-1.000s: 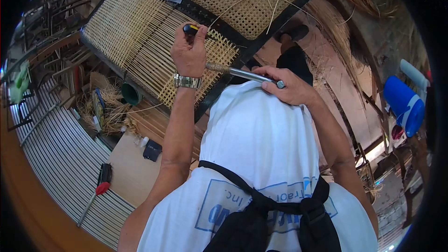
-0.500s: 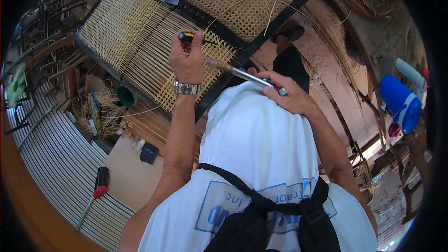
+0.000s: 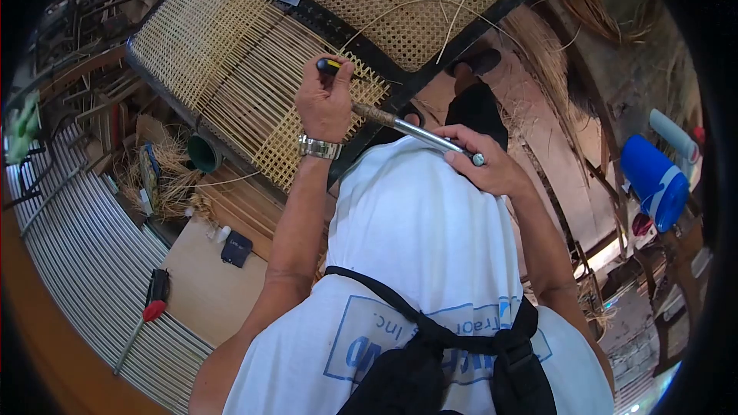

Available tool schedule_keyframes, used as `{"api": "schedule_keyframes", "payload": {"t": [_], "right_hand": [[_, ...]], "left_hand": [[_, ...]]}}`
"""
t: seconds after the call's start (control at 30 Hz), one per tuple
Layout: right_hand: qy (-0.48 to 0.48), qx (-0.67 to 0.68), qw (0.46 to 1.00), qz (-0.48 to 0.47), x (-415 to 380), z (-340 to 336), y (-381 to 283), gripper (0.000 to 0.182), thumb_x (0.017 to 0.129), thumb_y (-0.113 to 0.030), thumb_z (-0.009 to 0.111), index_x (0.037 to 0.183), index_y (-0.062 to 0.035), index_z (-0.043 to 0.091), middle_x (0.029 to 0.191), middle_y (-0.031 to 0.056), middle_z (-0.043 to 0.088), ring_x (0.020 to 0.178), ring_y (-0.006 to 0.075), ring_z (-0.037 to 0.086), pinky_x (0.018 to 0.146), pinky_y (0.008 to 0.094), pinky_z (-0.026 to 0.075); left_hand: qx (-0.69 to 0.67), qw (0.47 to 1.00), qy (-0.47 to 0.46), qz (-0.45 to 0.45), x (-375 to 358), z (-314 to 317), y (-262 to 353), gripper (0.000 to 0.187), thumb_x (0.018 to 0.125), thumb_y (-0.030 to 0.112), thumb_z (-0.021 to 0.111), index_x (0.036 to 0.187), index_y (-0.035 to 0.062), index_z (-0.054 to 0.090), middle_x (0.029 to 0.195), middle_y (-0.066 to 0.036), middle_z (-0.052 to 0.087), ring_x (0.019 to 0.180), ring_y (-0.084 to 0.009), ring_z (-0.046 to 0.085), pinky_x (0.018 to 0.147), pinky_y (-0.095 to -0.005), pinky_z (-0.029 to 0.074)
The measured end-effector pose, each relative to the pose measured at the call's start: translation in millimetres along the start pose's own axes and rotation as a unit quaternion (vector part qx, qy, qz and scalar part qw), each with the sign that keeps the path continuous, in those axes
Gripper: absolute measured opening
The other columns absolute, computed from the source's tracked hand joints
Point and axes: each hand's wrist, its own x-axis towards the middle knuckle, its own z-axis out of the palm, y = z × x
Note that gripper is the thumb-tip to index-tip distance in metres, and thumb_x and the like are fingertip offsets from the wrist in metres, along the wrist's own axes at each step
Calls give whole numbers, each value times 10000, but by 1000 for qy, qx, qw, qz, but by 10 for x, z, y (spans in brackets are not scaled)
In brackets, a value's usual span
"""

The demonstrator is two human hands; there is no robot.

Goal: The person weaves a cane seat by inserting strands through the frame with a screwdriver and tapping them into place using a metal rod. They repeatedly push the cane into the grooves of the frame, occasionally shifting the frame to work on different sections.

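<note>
My left hand (image 3: 325,101) is closed around a yellow-and-black handled tool (image 3: 328,67) over the woven cane panel (image 3: 265,65) in its dark frame. The tool's tip is hard to make out against the cane near the frame's edge. In my right hand (image 3: 492,161) is a metal rod (image 3: 423,134) with a brown wrapped far end, which lies close beside my left wrist. A loose cane strand (image 3: 465,0) curves over the second woven panel (image 3: 403,27).
A green cup-like container (image 3: 204,153) stands left of the frame among cane scraps. A blue container (image 3: 653,180) is at the right. Bundled fibres (image 3: 588,4) hang at the upper right. Another person's leg and foot (image 3: 478,63) show beyond the frame.
The view has shifted slightly. My left hand with the yellow-and-black tool and my right hand with the rod both appear a little further right and lower.
</note>
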Motion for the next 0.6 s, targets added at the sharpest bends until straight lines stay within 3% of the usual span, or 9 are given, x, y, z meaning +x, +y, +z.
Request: {"api": "schedule_keyframes", "payload": {"t": [0.07, 0.1, 0.17, 0.27, 0.3, 0.33, 0.43, 0.53, 0.6], "right_hand": [[-18, -12, 1000, -22, 61, -4, 64, 425, 998, -180, 622, 1387, -13, 583, 1076, 103, 686, 957, 152, 618, 888, 312, 503], [-19, -12, 1000, -22, 100, 28, 117, 425, 998, -180, 622, 1387, -13, 583, 1076, 103, 686, 957, 152, 618, 888, 312, 503], [84, -16, 995, -42, 157, 99, 209, 425, 993, -181, 626, 1381, -11, 589, 1084, 104, 690, 949, 159, 618, 876, 321, 507], [27, -28, 999, -15, 32, 34, 59, 418, 994, -184, 622, 1372, -7, 596, 1107, 104, 694, 960, 170, 627, 879, 331, 512], [-7, -9, 1000, -21, -10, 24, 69, 428, 1014, -185, 619, 1399, -2, 582, 1118, 34, 671, 958, 96, 578, 856, 280, 488], [-10, -11, 1000, -21, -14, 26, 79, 428, 1014, -185, 619, 1399, -2, 582, 1118, 34, 671, 958, 96, 578, 856, 280, 488], [-8, -30, 999, -17, -5, 5, 67, 416, 1018, -188, 610, 1388, 0, 588, 1125, 37, 670, 962, 93, 577, 851, 271, 486], [-21, -26, 999, -7, 53, -40, 76, 400, 995, -179, 626, 1357, -10, 602, 1084, 80, 693, 948, 145, 619, 863, 312, 506], [52, 12, 999, 5, 71, -59, 153, 404, 997, -170, 629, 1363, -5, 589, 1058, 70, 682, 935, 140, 612, 852, 300, 503]], "left_hand": [[55, 998, -30, 8, -32, 36, -40, 194, 956, 173, 790, 1060, 64, 668, 857, -9, 733, 728, -67, 647, 629, -253, 521], [65, 997, -40, -12, -46, 41, -17, 208, 977, 211, 773, 1097, 68, 681, 915, -9, 746, 801, -77, 666, 715, -236, 532], [34, 999, -21, -1, -33, 51, -2, 188, 969, 185, 777, 1072, 63, 676, 885, -7, 739, 750, -68, 641, 669, -240, 521], [-4, 1000, 7, 10, -16, -24, 57, 174, 963, 155, 779, 1053, 56, 668, 860, -6, 733, 703, -58, 616, 626, -244, 511], [-13, 1000, 12, 10, -19, -57, 71, 177, 963, 152, 778, 1059, 54, 666, 866, -6, 734, 706, -58, 615, 630, -243, 512], [-13, 1000, 15, 8, -36, -48, 62, 177, 963, 152, 778, 1059, 54, 666, 866, -6, 734, 706, -58, 615, 630, -243, 512], [-12, 1000, -6, -1, -108, 26, -57, 221, 961, 173, 785, 1102, 57, 662, 872, 1, 726, 721, -53, 614, 632, -239, 509], [4, 1000, -4, 1, -166, 82, -79, 220, 961, 178, 786, 1100, 57, 666, 877, -1, 722, 721, -52, 613, 633, -240, 510], [-12, 1000, -2, -11, -184, 35, -120, 219, 961, 182, 787, 1094, 55, 668, 887, -4, 724, 719, -56, 613, 635, -241, 512]]}}
